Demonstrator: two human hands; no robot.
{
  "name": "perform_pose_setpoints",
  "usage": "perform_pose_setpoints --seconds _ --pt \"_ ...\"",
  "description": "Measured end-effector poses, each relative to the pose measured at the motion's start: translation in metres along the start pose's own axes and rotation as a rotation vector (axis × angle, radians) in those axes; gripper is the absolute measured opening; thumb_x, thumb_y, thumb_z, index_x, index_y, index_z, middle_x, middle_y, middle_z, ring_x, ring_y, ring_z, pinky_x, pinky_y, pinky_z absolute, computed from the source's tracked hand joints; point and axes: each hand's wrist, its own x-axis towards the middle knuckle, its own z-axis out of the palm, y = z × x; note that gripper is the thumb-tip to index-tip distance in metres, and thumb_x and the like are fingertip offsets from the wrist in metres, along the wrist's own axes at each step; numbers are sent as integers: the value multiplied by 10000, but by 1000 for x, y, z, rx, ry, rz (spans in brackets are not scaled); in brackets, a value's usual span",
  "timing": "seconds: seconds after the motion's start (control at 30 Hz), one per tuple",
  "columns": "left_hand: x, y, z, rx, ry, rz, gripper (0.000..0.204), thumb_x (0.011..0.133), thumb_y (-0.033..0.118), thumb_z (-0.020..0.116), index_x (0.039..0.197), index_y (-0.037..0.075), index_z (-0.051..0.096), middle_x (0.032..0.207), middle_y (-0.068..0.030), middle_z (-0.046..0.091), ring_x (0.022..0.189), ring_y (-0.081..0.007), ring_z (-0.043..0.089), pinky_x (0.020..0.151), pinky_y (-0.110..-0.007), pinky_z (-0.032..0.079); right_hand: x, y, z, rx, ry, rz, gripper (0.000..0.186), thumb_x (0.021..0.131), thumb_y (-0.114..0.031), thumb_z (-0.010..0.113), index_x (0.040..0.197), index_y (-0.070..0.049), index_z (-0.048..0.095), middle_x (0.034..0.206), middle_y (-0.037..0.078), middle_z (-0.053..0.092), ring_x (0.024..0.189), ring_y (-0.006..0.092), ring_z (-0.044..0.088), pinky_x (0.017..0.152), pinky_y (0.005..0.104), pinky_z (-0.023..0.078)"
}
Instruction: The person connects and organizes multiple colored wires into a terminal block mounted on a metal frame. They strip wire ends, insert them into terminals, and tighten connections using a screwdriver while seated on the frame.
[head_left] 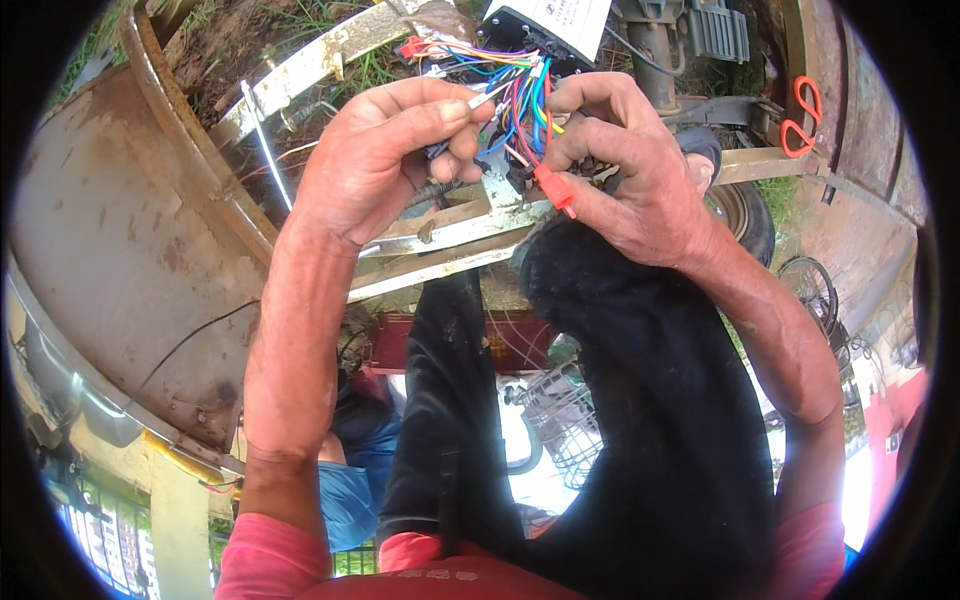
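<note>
My left hand (385, 150) pinches a slim white lead (488, 96); my right hand (645, 175) curls against the wires (530, 95), red plug (554, 187) at its thumb, though whether it clamps I cannot tell. I'd steady the bundle near the white box (568, 20) and tease out one lead at a time. The basket's (567, 425) contents I can't make out.

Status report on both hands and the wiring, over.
Left hand pinching slim white piece. Right hand at red connector, grip unclear. Colored wires bunched between.
</note>
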Motion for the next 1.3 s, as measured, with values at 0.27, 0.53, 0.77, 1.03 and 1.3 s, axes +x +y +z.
perform_pose_setpoints --seconds 0.27,0.53,0.77,1.03,1.3 --pt "2 -5 -4 -60 -35 5 244 988 158 640 1132 -34 686 819 -52 658 659 -102 559 764 -344 590 2 0 0 -16 -14 -13 132 839 -37 781 902 -24 666 1173 118 519 1032 244 614 879 338 516" --pt "2 -6 -4 -65 -41 3 246 995 154 628 1140 -37 684 828 -56 661 669 -104 572 788 -350 600 2 2 1 -32 -11 -12 128 836 -54 781 906 -24 677 1187 126 529 1045 255 620 886 350 522" --pt "1 -4 4 145 157 -48 194 979 129 660 1098 -20 698 831 -54 671 683 -101 557 683 -251 513 15 10 13 -177 16 15 127 837 -130 770 924 -65 705 1208 137 558 1023 310 638 890 401 531" --pt "5 -11 5 305 293 -86 135 970 160 675 984 29 704 814 -23 692 673 -85 554 619 -232 455 27 1 11 -538 65 -79 172 790 -116 754 954 -73 731 1151 118 632 1092 346 632 917 428 531" --pt "-3 24 45 731 404 37 197 942 158 677 1018 -17 727 840 -82 742 757 -115 661 706 -309 529 44 -3 35 -192 168 28 402 880 -128 644 1281 -111 651 1261 169 621 1159 365 615 956 438 518"
